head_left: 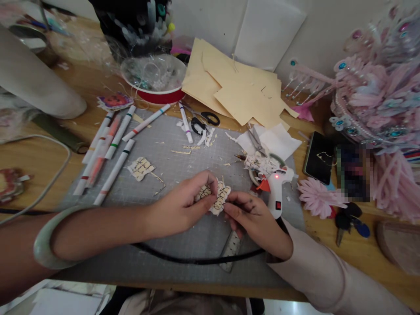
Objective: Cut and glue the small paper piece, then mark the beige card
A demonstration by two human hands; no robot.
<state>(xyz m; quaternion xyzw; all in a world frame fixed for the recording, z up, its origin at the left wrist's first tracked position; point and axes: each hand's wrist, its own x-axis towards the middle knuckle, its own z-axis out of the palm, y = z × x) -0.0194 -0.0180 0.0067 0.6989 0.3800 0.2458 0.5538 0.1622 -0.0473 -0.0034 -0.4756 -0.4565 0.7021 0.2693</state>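
A small cream paper cutout (220, 200) with black curved lines is held up between both hands, above the grey cutting mat (170, 164). My left hand (187, 203) pinches its left side between thumb and fingers. From the right, my right hand (254, 218) grips the cutout's edge with thumb and forefinger. A similar cutout (141, 169) lies on the mat to the left. Beneath my right hand, a patterned grey strip (231, 247) is partly hidden. Just beyond that hand lies a white glue gun (275, 190) with a lit red light.
Several markers (120, 131) lie at the left. Black-handled scissors (200, 124) and paper scraps sit behind the hands, with cream card sheets (249, 92) farther back. A black cable (197, 261) crosses the front. A phone (318, 157), keys (343, 223) and pink flowers (320, 197) are right.
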